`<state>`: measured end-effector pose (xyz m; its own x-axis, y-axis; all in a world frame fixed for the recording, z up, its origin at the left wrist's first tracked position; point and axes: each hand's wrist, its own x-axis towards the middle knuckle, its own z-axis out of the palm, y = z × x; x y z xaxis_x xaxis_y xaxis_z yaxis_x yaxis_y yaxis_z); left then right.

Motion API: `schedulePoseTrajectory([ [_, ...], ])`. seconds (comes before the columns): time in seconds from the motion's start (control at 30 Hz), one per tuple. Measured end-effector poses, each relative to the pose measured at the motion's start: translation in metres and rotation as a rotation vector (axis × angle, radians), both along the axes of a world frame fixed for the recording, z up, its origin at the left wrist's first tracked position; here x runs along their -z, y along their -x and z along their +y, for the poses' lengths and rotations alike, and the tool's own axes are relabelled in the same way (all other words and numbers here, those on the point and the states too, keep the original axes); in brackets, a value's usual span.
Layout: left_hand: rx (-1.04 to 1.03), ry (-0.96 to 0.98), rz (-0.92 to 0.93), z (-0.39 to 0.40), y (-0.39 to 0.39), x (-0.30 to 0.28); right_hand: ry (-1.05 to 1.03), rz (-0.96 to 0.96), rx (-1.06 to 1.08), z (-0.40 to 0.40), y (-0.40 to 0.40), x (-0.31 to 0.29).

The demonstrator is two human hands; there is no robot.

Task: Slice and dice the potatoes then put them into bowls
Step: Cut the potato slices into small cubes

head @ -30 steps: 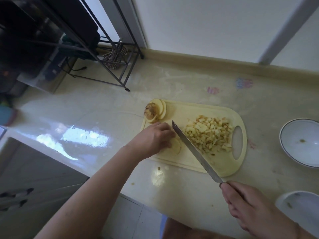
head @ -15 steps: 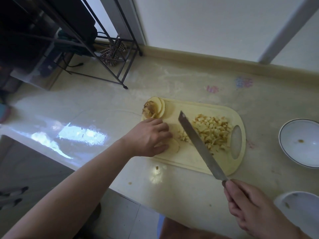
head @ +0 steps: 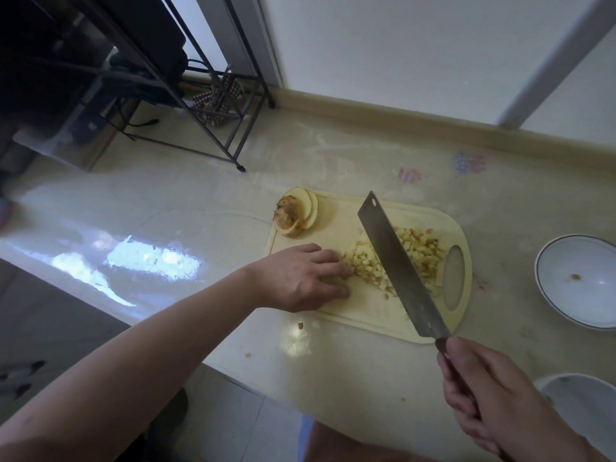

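On the pale yellow plastic cutting board (head: 350,305), the left hand (head: 301,278) is resting with fingers straight beside the heap of small diced potato cubes (head: 420,255), while the right hand (head: 493,398) is holding, fingers curled around its handle, the broad steel cleaver (head: 396,265) above them.

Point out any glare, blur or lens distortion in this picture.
Head view: bright window glare on the glossy beige countertop; wide-angle bending curves the counter's back edge; the dark metal rack is dim and soft; the pale yellow plastic cutting board is evenly lit.

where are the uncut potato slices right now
In the head view, the potato slices lie fanned at the far left corner of the cutting board, beyond the left hand and apart from the diced potato pile.
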<state>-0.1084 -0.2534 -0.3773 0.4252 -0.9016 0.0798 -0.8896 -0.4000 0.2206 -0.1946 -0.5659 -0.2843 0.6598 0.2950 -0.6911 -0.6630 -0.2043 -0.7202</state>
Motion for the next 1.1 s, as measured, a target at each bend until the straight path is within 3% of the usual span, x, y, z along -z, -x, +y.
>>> schedulePoseTrajectory([
  [0.6, -0.13, 0.17, -0.092, 0.005, 0.014, 0.016, 0.003, 0.021, -0.022, 0.001, 0.001, 0.003],
  [0.83, -0.355, 0.22, -0.19, 0.009, 0.025, 0.02, 0.005, 0.03, -0.055, 0.005, 0.003, 0.004],
  [1.1, -0.608, 0.35, -0.02, 0.01, 0.04, 0.019, -0.003, 0.076, -0.088, 0.019, 0.007, 0.004],
])
